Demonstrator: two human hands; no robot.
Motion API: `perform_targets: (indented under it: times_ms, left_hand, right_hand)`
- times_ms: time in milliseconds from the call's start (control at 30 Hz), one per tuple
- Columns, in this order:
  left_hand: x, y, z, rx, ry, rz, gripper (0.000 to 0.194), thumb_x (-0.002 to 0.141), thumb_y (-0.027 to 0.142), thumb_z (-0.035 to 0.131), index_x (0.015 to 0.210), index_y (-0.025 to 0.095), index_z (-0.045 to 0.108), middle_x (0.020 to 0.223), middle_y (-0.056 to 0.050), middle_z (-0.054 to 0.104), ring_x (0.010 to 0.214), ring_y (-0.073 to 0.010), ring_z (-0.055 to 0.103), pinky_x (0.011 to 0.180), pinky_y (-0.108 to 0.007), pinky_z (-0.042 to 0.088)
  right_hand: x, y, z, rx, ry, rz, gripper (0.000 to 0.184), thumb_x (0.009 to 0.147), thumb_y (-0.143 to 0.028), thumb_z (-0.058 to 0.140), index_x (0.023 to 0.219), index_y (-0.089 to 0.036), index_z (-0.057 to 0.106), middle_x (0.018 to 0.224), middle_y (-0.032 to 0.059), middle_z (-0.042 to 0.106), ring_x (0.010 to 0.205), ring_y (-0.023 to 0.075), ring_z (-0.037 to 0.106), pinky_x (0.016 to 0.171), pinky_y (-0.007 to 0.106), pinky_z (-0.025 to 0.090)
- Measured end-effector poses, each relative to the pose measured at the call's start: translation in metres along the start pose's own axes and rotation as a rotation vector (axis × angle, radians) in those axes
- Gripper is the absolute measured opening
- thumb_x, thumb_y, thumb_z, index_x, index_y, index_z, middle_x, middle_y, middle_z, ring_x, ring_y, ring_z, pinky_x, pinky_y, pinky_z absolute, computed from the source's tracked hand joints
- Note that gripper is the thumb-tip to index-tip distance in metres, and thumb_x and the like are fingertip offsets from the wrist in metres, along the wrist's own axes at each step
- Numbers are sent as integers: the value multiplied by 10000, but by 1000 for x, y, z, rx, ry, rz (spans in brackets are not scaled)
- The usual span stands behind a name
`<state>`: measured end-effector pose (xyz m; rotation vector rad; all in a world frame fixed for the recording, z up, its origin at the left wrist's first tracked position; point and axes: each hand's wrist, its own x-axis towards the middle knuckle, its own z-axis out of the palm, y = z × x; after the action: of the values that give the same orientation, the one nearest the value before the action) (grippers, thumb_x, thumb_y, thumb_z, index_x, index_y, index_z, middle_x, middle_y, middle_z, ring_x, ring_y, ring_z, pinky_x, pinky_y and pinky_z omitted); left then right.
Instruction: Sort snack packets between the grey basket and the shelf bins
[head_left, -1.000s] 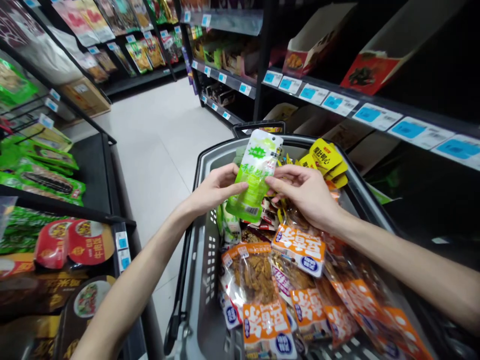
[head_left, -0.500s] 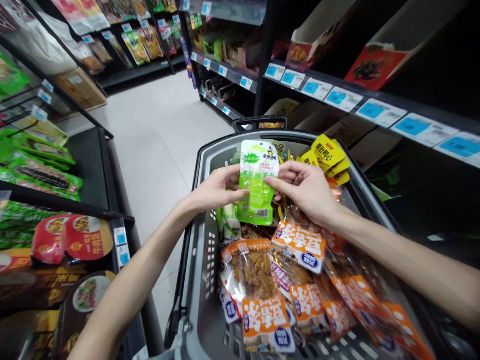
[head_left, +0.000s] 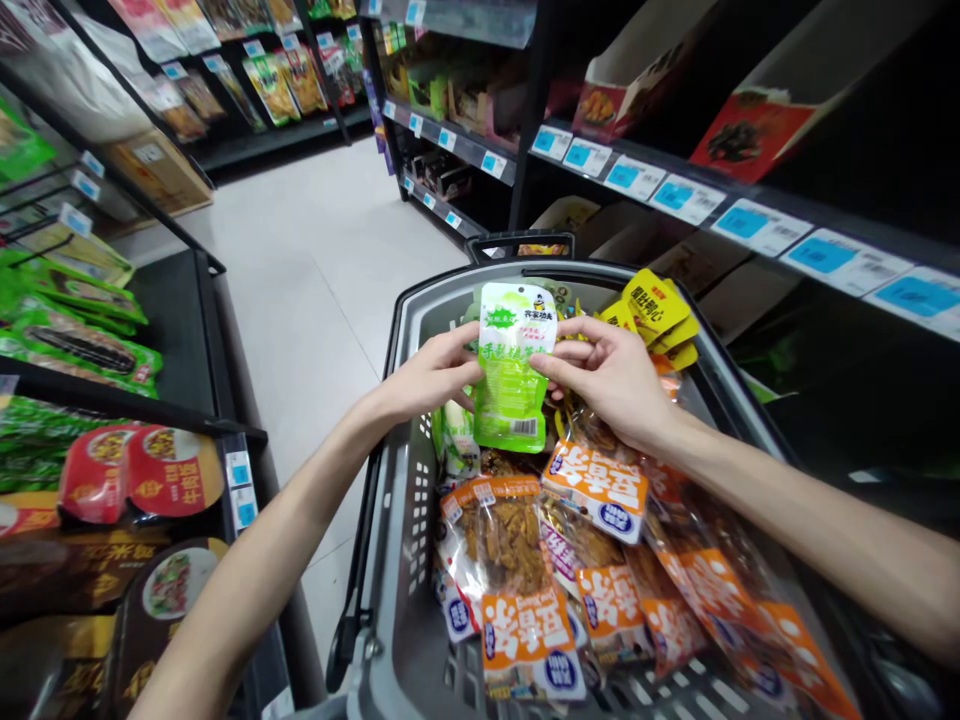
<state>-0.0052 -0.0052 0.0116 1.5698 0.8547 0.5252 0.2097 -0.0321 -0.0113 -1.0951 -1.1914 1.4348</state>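
Observation:
A green and white snack packet (head_left: 513, 390) is held upright above the basket, its printed front facing me. My right hand (head_left: 611, 380) pinches its right edge, with the thumb on the front and the fingers partly behind. At the opposite edge, my left hand (head_left: 431, 375) has its thumb and fingertips against the packet; some fingertips are hidden. Beneath my hands, the grey shopping basket (head_left: 405, 640) holds several clear bags with orange labels (head_left: 532, 645). Yellow packets (head_left: 652, 305) lie at its far right corner.
On the right, a dark shelf (head_left: 622, 178) with blue-and-white price tags runs beside the basket. The left shelf (head_left: 176, 335) carries green packs and red food tubs (head_left: 176, 470). A pale tiled floor (head_left: 300, 240) lies between them, with a cardboard box (head_left: 161, 170) farther back.
My left thumb has drawn back leftward from the packet's front to its left edge. My right hand keeps its pinch, and the packet has barely shifted.

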Motion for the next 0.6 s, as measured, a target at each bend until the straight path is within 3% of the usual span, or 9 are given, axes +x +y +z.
perform_targets:
  times_ms: [600]
  left_hand:
    - [0, 1, 1, -72, 54, -62, 420, 926, 334, 476, 1329, 224, 517, 1038, -93, 677, 787, -166, 645, 600, -253, 571]
  right_hand:
    - [1, 3, -2, 3, -19, 17, 399, 671, -433, 828, 899, -218, 582, 778, 11, 734, 505, 108, 600, 460, 246, 512]
